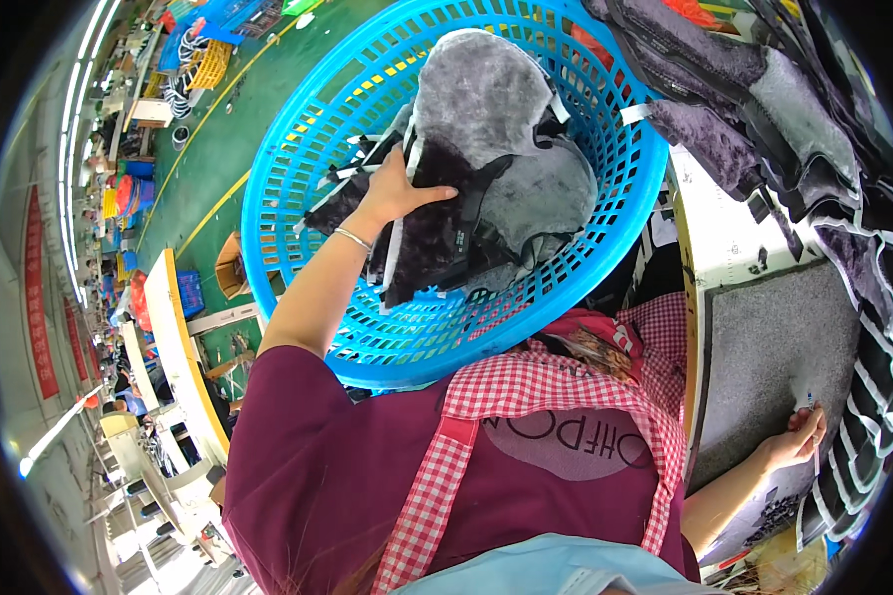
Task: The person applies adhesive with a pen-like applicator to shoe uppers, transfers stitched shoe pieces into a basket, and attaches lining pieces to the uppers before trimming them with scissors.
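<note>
My left hand [395, 190] reaches into a large blue plastic basket [268, 188]. It grips dark grey plush fabric pieces [432, 238], the thumb lying across the top and the other fingers partly hidden at the fabric's edge. Lighter grey rounded plush pieces [481, 94] with white edges lie against them in the basket. Off to the right, my right hand [804, 441] is closed in a pinch over a grey mat [774, 347]. A thin pen-like stick [811, 400] with a bluish end pokes out of its fingers; its exact kind is too small to tell.
More grey plush pieces [724, 149] are heaped at the upper right, over the white table [714, 218]. Black-and-white striped edges [863, 426] hang along the far right. Left of the basket, a green floor [203, 164] carries yellow lines, a cardboard box [231, 266] and a wood-edged table [184, 357].
</note>
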`<state>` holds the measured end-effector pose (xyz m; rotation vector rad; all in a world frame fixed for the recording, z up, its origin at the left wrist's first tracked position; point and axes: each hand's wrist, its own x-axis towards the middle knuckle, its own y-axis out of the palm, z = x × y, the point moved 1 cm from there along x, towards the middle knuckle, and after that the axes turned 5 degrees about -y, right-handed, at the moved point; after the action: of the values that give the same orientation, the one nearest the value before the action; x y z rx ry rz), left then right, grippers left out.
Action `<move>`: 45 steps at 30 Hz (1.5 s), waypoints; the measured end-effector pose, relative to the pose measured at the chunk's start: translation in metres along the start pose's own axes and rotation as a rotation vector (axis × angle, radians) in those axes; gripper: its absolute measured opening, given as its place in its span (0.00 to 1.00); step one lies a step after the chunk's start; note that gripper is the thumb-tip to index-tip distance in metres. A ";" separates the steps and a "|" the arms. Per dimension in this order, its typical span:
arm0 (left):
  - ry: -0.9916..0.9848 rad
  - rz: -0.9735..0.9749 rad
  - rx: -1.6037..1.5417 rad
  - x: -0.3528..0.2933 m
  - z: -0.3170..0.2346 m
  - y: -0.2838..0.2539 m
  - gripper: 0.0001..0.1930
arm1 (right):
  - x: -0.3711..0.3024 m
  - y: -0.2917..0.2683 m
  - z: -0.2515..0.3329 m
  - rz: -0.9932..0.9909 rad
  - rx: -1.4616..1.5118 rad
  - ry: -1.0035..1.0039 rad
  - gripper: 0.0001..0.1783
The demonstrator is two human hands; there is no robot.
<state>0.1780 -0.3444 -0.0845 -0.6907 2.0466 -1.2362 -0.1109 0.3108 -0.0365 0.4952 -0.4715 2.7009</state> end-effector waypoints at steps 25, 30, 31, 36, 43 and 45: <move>-0.012 0.124 -0.940 -0.035 -0.047 -0.022 0.16 | -0.004 0.019 -0.003 -0.023 0.183 0.034 0.10; 0.172 -0.004 -1.242 -0.076 -0.079 -0.107 0.23 | -0.004 0.010 0.001 -0.047 0.243 0.004 0.10; 0.214 -0.028 -1.262 -0.081 -0.083 -0.111 0.22 | -0.005 0.012 0.003 -0.065 0.319 0.045 0.10; 0.404 0.155 -1.242 -0.095 -0.193 -0.065 0.33 | -0.016 0.014 0.051 0.042 0.440 -0.027 0.10; 0.290 0.807 -1.194 -0.118 -0.291 0.125 0.15 | -0.027 -0.043 0.092 0.219 0.512 0.008 0.09; 0.336 0.703 -1.138 -0.091 -0.258 0.226 0.06 | -0.029 -0.052 0.096 0.350 0.439 0.074 0.08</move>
<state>0.0206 -0.0395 -0.1750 -0.1315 2.8373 0.3157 -0.0383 0.3120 0.0504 0.4565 0.0729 3.1616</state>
